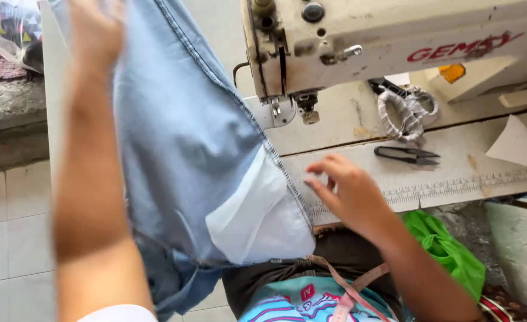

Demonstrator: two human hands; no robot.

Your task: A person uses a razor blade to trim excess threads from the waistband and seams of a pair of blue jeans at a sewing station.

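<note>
Head view: left hand is gripping the light-blue denim garment, lifting it so the seam hangs visible. Right hand is hovering open, empty, beside the white pocket lining, near the sewing machine.

Single head-worn view, no second camera to overlap. Looks steeply down and forward from the wearer's head, close range. Sewing machine fills the top right, bench runs across the middle, the wearer's lap sits at the bottom edge, tiled floor lower left. Denim garment very near the lens, blocking the left centre.
</note>
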